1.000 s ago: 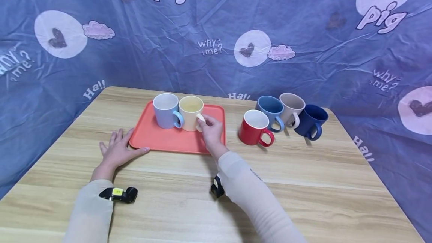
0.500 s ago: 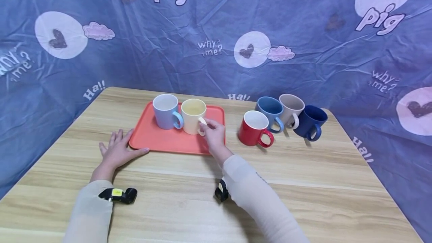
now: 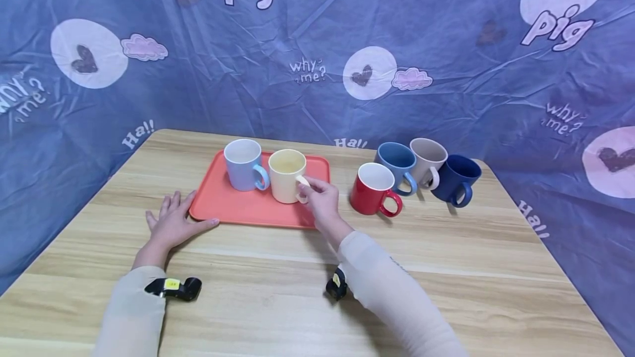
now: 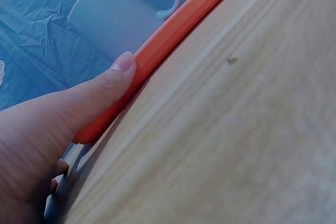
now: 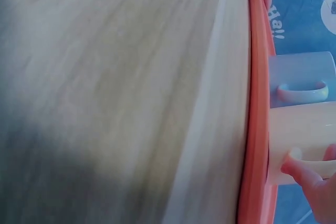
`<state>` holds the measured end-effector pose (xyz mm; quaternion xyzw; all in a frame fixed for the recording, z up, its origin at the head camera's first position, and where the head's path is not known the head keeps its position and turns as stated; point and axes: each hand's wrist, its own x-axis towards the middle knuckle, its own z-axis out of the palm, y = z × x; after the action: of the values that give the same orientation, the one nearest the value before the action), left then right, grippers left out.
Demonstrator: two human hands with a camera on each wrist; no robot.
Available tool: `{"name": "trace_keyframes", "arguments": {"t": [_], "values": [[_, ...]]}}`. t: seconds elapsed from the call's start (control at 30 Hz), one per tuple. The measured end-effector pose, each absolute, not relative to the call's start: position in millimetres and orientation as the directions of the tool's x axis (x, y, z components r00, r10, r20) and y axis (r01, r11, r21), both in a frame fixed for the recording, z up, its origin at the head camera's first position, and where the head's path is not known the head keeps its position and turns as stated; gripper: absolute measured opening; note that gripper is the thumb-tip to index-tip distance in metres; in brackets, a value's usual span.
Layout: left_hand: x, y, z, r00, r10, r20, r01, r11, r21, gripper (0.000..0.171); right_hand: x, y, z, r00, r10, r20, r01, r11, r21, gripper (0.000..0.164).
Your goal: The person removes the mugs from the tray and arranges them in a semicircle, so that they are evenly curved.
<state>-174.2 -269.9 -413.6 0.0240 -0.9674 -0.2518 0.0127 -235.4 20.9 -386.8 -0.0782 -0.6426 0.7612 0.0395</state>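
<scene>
My right hand (image 3: 323, 203) pinches the handle of a pale yellow mug (image 3: 285, 180), which stands upright over the right half of a coral-red tray (image 3: 243, 211). In the right wrist view, the thumb and a fingertip press on either side of that handle. A light blue mug (image 3: 242, 167) stands upright on the tray to its left, its handle turned toward the yellow one. My left hand (image 3: 173, 223) lies with fingers spread at the tray's near left corner. Its thumb (image 4: 113, 80) touches the tray rim in the left wrist view.
To the right of the tray stand a red mug (image 3: 368, 194), a medium blue mug (image 3: 392, 161), a grey mug (image 3: 425, 161) and a dark blue mug (image 3: 453, 178), close together on the wooden table (image 3: 258, 302). A printed blue cloth (image 3: 223, 81) hangs behind the table.
The yellow mug has moved right and toward me in my right hand, opening a gap from the light blue mug. My left hand has stayed at the tray corner.
</scene>
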Motion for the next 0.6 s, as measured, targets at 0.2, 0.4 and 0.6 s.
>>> {"name": "trace_keyframes", "arguments": {"t": [0.2,0.4,0.6], "values": [[-174,-270,-415,-0.999,-0.047,0.022,-0.031,0.872,0.488,0.104,-226,31,-365,-0.987,0.152,-0.045,0.022,-0.148,-0.989,0.022],[-174,-271,-416,-0.998,-0.051,0.031,-0.030,0.874,0.484,0.103,-226,40,-347,-0.991,0.117,-0.065,0.042,-0.187,-0.981,0.024],[-173,-270,-416,-0.999,-0.046,0.026,-0.028,0.873,0.488,0.104,-227,47,-331,-0.990,0.136,-0.038,0.008,-0.212,-0.977,0.024]]}}
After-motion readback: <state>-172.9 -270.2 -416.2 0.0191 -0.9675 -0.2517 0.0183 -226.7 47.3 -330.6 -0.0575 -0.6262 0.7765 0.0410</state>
